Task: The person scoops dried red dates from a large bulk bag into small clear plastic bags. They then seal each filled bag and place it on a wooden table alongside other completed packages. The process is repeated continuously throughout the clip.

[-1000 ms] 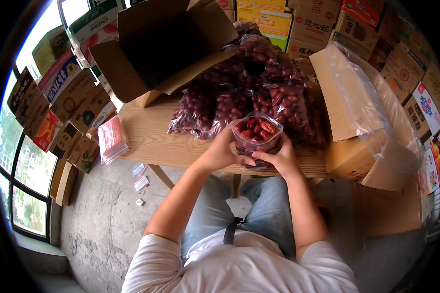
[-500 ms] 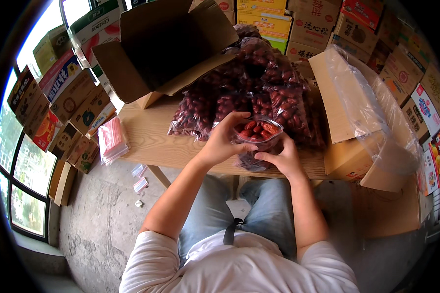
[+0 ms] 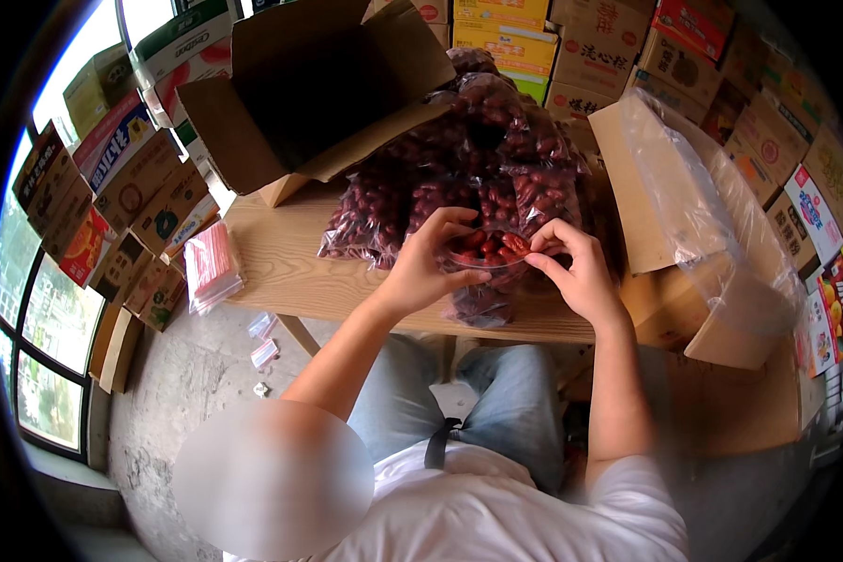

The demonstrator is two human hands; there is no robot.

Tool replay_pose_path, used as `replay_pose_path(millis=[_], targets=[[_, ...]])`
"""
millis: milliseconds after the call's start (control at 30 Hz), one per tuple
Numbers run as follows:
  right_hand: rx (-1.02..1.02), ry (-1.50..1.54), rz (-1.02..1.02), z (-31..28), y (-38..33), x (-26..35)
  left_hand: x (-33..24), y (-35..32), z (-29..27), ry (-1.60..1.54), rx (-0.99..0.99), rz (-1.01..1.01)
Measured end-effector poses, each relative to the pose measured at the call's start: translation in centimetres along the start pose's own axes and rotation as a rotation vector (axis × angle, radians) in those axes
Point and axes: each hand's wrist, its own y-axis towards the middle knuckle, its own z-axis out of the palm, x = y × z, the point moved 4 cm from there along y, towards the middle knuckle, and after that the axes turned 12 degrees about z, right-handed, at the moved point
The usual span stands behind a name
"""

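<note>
Red dates bag (image 3: 485, 272), mouth hidden by left hand (image 3: 420, 272); right hand (image 3: 576, 272)

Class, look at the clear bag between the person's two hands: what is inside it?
The clear bag holds red dried fruits, visible through the plastic and its open top. Both hands, left and right, cover its sides.

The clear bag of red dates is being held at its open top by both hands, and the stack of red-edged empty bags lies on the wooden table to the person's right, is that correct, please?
Not quite. The stack of red-edged empty bags lies to the person's left, at the left end of the wooden table, as the head view shows. The rest stands: the left hand and right hand both hold the clear bag of red dates at its open top.
</note>
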Motion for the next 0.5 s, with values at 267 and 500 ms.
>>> replay_pose_path(millis=[267, 500], targets=[[-0.021, 0.023, 0.015, -0.6, 0.4, -0.6, -0.6, -0.5, -3.3, 0.284, 0.134, 0.202], [-0.06, 0.08, 0.008, -0.4, 0.6, -0.3, -2.1, 0.6, -4.4, 0.472, 0.184, 0.233]])
